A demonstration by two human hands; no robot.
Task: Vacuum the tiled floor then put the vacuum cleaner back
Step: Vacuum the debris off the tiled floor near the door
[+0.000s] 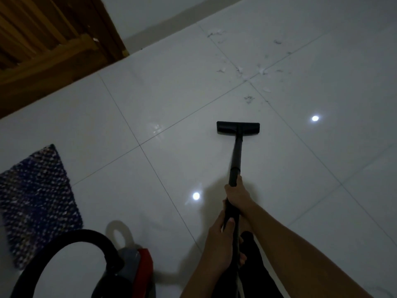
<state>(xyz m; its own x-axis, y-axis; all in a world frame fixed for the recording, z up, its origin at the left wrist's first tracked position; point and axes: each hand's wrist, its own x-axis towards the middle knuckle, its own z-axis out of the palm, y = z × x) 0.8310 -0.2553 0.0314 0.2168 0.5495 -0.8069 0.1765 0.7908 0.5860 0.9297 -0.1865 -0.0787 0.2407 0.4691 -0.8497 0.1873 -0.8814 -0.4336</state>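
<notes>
Left hand (219, 241): nearest item, low centre; fingers and thumb curled round the lower part of the vacuum wand (236, 155).
Right hand (237, 197): just beyond the left, on the same wand; fingers wrapped round it below the collar joint. The forearm enters from the lower right corner.
Vacuum wand: black tube, running from both hands forward and down to the floor.
Floor head (238, 127): black, wide and flat, fixed crosswise at the far end of the wand. It rests on the tiled floor (171, 104), well ahead of the hands.
Canister body (139, 267): red and grey, lower left, on the floor beside the left forearm and apart from it.
Hose (79, 235): black, arching in a loop over the canister to the bottom-left edge.
Debris (243, 73): scattered pale scraps and dark fluff, beyond the floor head, around a meeting of tile joints; not touched by the head.
Woven mat (36, 201): dark blue, speckled, at the left edge on the floor.
Wooden door (43, 39): brown, upper left corner, beside a pale wall.
Light reflections: two bright spots on the glossy tiles, one left of the hands, one right of the floor head.
</notes>
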